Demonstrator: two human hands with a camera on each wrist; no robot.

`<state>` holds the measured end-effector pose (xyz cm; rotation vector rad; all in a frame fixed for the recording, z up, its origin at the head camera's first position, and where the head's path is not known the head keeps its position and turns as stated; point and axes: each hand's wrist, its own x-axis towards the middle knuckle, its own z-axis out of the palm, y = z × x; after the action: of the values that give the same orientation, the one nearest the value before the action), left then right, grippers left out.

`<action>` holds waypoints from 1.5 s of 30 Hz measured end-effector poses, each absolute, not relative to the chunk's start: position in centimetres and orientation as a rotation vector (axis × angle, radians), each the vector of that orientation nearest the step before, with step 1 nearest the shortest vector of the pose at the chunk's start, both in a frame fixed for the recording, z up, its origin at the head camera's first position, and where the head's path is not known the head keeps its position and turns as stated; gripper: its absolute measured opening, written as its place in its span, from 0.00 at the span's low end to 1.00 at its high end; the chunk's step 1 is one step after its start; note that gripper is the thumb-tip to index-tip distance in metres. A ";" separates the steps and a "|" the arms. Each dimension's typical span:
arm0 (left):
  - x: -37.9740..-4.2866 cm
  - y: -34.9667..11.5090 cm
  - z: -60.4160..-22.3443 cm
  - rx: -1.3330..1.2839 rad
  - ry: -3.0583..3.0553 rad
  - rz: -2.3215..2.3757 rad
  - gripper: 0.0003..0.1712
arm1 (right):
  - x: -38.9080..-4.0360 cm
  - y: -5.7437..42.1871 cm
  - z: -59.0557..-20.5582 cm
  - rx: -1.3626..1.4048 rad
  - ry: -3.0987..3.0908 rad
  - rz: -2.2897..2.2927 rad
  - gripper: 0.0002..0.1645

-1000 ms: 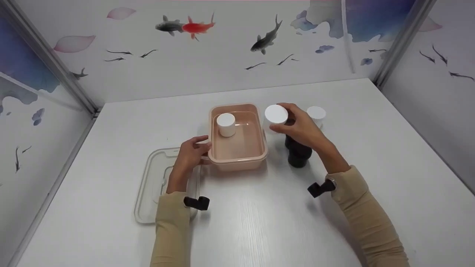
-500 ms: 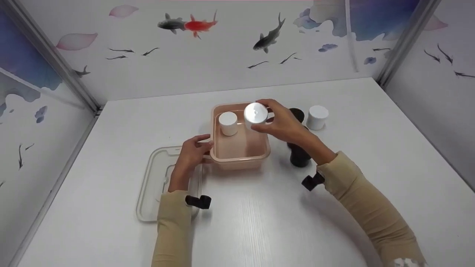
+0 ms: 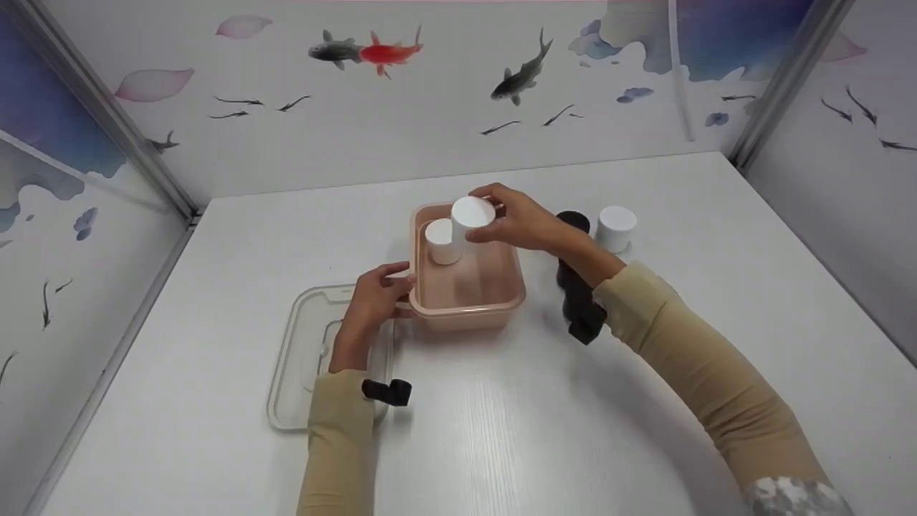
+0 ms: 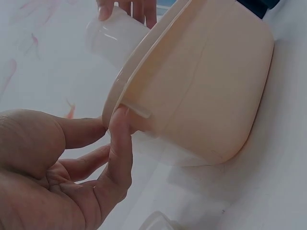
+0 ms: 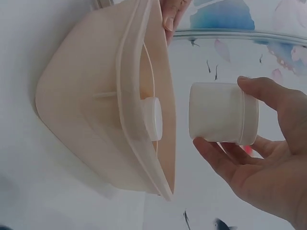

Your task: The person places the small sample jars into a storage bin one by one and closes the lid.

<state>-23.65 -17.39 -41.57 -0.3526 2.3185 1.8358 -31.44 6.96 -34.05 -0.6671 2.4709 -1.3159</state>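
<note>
A pink plastic box (image 3: pixel 469 319) stands uncovered on the table. My left hand (image 3: pixel 372 297) pinches its left rim; the left wrist view shows thumb and finger (image 4: pixel 121 153) on that edge. My right hand (image 3: pixel 523 218) grips a white lidded jar (image 3: pixel 473 222) and holds it above the box's far part. In the right wrist view this jar (image 5: pixel 218 112) is apart from the box rim (image 5: pixel 129 96). Inside the box, toward its far left, another white jar (image 3: pixel 443 244) stands upright, partly hidden behind the held one.
A clear lid with a pale rim (image 3: pixel 286 365) lies flat at the left, partly under my left forearm. Right of the box stand dark jars (image 3: pixel 573 221), partly hidden by my right arm. Beside them is one more white jar (image 3: pixel 616 228).
My right hand has carried the white jar leftward from beside the box to above it. The left hand has stayed at the box's rim.
</note>
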 end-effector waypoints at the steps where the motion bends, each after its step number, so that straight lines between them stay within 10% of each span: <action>1: -23.6 -17.4 -41.6 -0.350 2.318 1.841 0.25 | -31.7 6.9 -34.0 -0.670 2.450 -1.320 0.41; 45: -23.7 -17.4 -41.5 -0.355 2.295 1.840 0.25 | -32.1 1.1 -38.3 -0.768 2.678 -0.707 0.41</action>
<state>-23.73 -17.42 -41.54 -0.3549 2.2950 1.8398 -32.15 1.09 -38.35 -0.7676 2.6779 -0.7069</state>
